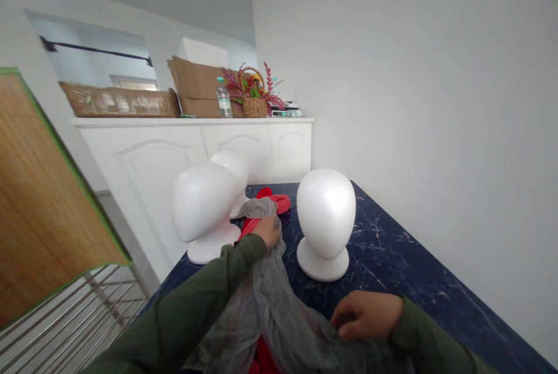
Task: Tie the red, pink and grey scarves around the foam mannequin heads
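A sheer grey scarf (274, 310) lies stretched across the dark blue marble table (392, 252) in front of me. My left hand (267, 230) reaches forward and is closed on the scarf's far end. My right hand (365, 315) is closed on the near part of the same cloth. Red fabric (272, 200) lies beyond my left hand, and more red shows under the scarf at the bottom. One white foam mannequin head (326, 220) stands right of my left hand. Two more foam heads (204, 205) stand to its left.
A white cabinet (196, 141) behind the table carries cardboard boxes (194, 86), a water bottle (224, 98) and a wicker basket of flowers (254, 95). A bamboo panel (39, 188) and metal rails (74, 316) stand at the left. A white wall runs along the right.
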Demonstrator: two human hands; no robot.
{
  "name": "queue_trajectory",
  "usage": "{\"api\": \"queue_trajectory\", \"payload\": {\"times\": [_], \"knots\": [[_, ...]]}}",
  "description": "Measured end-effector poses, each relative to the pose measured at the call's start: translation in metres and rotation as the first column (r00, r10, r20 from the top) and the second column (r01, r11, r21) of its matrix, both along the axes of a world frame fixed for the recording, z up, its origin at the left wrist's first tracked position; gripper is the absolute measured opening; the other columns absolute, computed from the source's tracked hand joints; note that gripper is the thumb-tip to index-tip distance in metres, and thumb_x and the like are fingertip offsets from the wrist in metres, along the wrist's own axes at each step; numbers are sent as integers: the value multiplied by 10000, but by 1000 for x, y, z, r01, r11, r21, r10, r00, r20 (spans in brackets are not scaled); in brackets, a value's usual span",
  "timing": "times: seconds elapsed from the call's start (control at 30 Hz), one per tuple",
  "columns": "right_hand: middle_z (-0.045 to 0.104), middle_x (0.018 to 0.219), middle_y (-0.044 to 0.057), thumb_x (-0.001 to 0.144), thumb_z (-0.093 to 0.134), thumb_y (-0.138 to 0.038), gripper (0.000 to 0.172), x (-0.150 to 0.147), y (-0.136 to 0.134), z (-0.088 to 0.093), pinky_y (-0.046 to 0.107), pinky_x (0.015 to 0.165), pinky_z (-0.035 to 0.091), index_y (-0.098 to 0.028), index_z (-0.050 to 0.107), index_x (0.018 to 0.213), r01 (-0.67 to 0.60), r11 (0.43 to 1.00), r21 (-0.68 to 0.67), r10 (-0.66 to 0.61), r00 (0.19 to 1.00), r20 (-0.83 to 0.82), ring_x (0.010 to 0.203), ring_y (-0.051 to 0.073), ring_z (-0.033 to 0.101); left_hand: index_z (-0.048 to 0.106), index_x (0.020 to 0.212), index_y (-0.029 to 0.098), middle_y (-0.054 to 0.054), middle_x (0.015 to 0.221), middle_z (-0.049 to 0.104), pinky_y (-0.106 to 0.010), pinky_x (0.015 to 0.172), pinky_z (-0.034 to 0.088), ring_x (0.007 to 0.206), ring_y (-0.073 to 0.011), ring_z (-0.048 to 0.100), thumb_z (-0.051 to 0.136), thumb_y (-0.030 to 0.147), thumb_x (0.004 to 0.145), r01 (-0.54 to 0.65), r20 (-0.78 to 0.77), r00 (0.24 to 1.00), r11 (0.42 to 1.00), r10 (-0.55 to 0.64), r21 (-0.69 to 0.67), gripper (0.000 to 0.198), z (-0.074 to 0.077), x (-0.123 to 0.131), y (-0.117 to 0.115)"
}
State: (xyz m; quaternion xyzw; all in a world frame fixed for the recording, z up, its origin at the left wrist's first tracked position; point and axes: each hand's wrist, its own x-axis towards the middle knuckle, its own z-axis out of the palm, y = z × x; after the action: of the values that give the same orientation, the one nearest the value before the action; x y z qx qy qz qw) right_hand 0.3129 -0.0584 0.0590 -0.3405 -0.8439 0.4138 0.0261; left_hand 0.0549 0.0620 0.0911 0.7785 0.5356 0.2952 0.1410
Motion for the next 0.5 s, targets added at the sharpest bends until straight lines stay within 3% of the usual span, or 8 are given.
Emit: {"api": "queue_trajectory", "payload": {"times": [0.07,0.13,0.17,0.23,0.27,0.3,0.4,0.5], "knots": [[640,710,38,745,450,-279,252,24,24,-13,219,547,437,-144,649,821,170,983,-65,-167,984,58,600,129,572,437,1157,52,-181,1210,459,-417,963,300,1136,-309,403,587,185,667,70,-13,997,996,-70,-46,530,-20,11,-8],[623,667,46,734,426,-233,238,40,50,-27,226,506,423,-124,631,785,406,914,-11,-405,912,65,535,120,544,361,1230,108,-159,1238,444,-409,967,308,1133,-281,414,636,243,625,188,49,982,978,-185,-90,678,-36,27,-15],[625,697,57,728,413,-208,245,44,63,-34,246,539,437,-121,622,822,532,844,67,-535,845,28,563,130,552,322,1254,127,-151,1236,447,-411,960,318,1122,-274,426,662,287,602,241,111,967,965,-230,-102,753,-42,36,-18],[622,873,97,712,403,-175,317,48,83,-50,319,717,448,-117,588,964,715,649,260,-706,694,-145,762,176,575,270,1273,140,-148,1225,452,-420,953,329,1111,-272,433,713,359,537,301,252,928,950,-273,-81,887,-51,54,-22],[598,984,114,708,401,-172,369,48,89,-58,353,818,413,-119,558,1038,751,573,327,-718,653,-242,892,197,551,257,1274,139,-152,1227,444,-422,957,325,1116,-273,426,735,375,500,310,315,907,949,-279,-53,939,-55,63,-24],[559,1083,119,706,404,-177,412,47,93,-65,373,901,359,-124,529,1094,755,546,363,-685,652,-326,1005,208,503,249,1272,135,-157,1234,431,-423,965,316,1124,-273,416,754,376,467,307,370,886,951,-278,-20,980,-58,71,-25],[490,1209,85,703,424,-225,453,44,94,-81,393,995,258,-160,505,1144,679,662,317,-522,721,-455,1131,212,413,249,1258,126,-164,1243,409,-434,989,284,1139,-274,398,791,334,393,212,509,835,976,-209,54,1041,-65,89,-27],[509,1195,68,700,423,-259,459,45,90,-84,411,997,260,-181,511,1143,655,746,121,-495,667,-557,1119,212,433,293,1234,155,-146,1217,449,-473,992,272,1125,-280,416,792,299,383,135,658,742,990,-127,38,997,-64,99,-28]]}}
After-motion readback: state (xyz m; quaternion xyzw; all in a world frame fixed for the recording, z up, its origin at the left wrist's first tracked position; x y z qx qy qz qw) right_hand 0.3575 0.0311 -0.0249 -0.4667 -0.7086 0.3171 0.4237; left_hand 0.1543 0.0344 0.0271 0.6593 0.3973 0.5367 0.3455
